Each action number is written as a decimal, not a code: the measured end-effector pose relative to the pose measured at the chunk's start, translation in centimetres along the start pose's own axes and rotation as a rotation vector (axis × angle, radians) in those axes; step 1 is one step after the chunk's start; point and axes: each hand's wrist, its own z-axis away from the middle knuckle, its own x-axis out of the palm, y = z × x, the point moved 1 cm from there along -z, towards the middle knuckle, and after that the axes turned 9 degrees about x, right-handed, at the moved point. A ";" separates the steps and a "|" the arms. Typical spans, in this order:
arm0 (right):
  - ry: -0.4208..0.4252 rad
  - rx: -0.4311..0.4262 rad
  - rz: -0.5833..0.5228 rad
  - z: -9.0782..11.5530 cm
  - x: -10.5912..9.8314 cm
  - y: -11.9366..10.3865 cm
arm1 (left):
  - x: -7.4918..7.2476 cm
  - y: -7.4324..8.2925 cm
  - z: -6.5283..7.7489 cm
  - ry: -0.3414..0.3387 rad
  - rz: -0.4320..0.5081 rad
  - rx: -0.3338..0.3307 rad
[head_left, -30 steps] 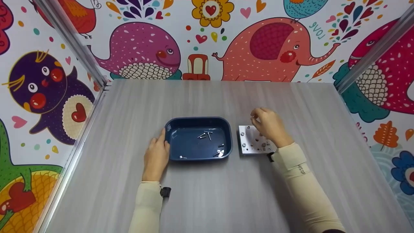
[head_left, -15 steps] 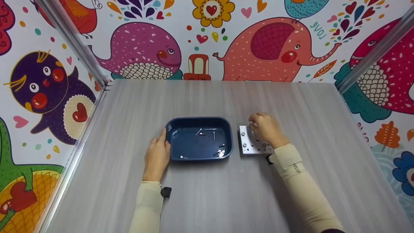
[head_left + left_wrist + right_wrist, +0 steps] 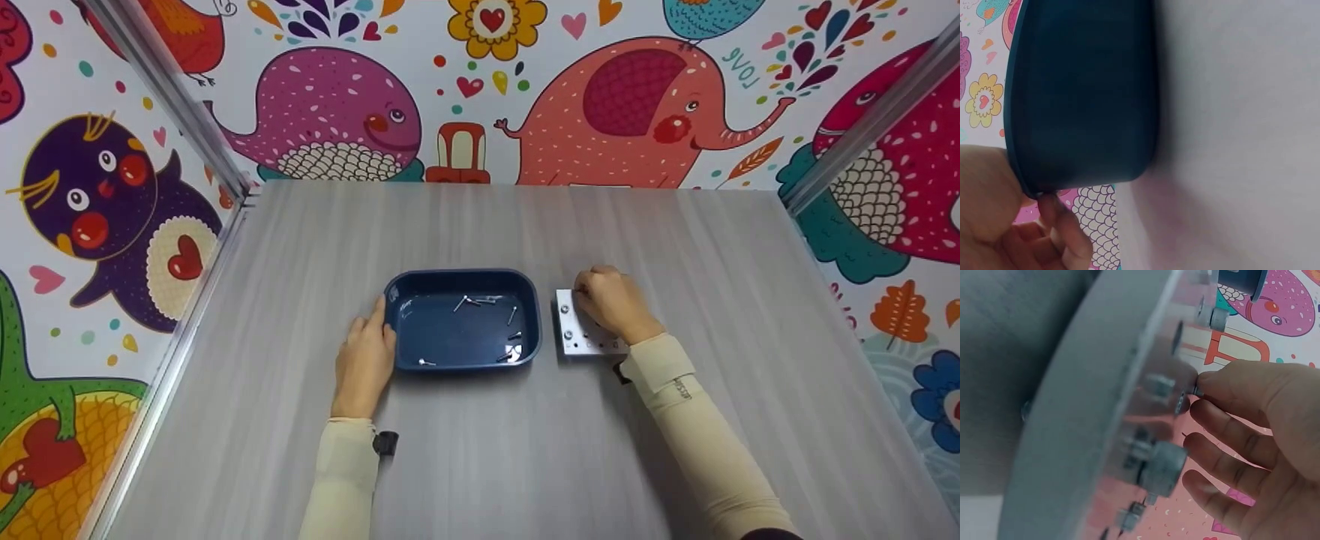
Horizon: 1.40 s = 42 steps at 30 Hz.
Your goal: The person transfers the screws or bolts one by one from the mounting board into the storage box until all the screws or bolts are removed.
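Observation:
A dark blue tray (image 3: 435, 334) holds several small metal screws (image 3: 484, 301) scattered on its floor. My left hand (image 3: 364, 367) grips the tray's left end, the rim pinched between thumb and finger in the left wrist view. Right of the tray lies a silver metal plate (image 3: 577, 322) with holes and fitted bolts. Over its upper part is my right hand (image 3: 615, 304), hiding much of it. In the right wrist view, thumb and forefinger pinch a small screw (image 3: 1198, 391) right at the plate's face, near a thick knurled bolt (image 3: 1163, 469).
Both things lie on a grey wood-grain table (image 3: 480, 450). Patterned walls with cartoon animals stand behind and at both sides, with metal rails (image 3: 180, 112) at the corners. A narrow gap of tabletop separates tray and plate.
My right hand has come down and slightly left onto the plate, its fingers closing in. The loose screws have shifted and spread inside the tray. My left hand stays at the rim.

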 end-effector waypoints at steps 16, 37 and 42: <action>-0.051 0.045 -0.051 -0.2 -0.9 -0.3 | 0.2 0.0 0.0 0.011 0.005 -0.002; 0.102 -0.052 -0.048 -0.3 -4.2 -1.5 | 0.2 -0.1 -0.1 0.030 -0.001 0.017; 0.168 -0.116 -0.037 -0.1 -4.3 -2.4 | 0.2 -0.1 -0.1 0.025 0.000 0.012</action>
